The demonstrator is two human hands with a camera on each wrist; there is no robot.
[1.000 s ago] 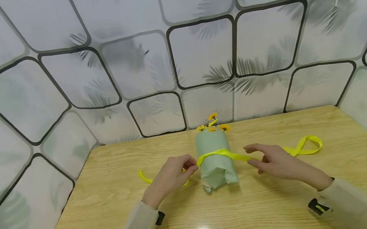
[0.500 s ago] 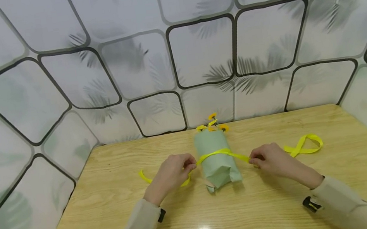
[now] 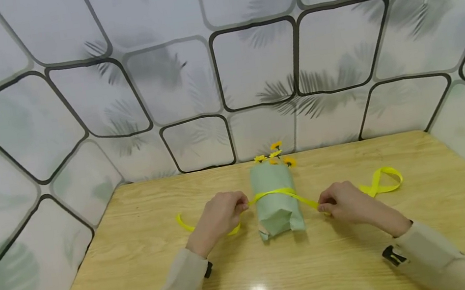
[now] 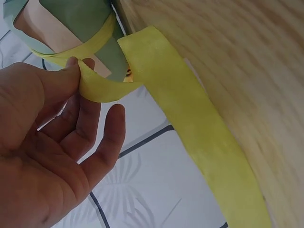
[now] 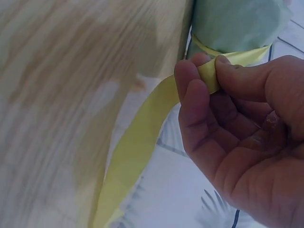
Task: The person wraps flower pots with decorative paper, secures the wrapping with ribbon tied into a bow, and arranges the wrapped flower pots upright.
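Note:
A bouquet wrapped in pale green paper (image 3: 277, 218) lies on the table, yellow and orange flowers (image 3: 276, 153) poking out of its far end. Across its middle runs a yellow ribbon (image 3: 275, 192), drawn out to both sides. On the left, my left hand (image 3: 218, 216) pinches the ribbon between thumb and forefinger; the left wrist view shows its other fingers loosely bent and the ribbon's tail (image 4: 190, 114) trailing away. My right hand (image 3: 348, 204) pinches the other side of the ribbon, close to the wrap in the right wrist view, with its tail (image 5: 137, 147) hanging past the fingers.
The wooden table (image 3: 144, 276) reaches back to a wall (image 3: 256, 62) covered in a rounded-square and leaf pattern. A looped ribbon end (image 3: 386, 180) lies beyond the right hand, and another curled ribbon end (image 3: 183, 223) lies by the left.
The right hand's fingers have closed onto the ribbon and pulled it into a straighter, thinner line. The bouquet has shifted slightly right, and its lower end swung a little along the way.

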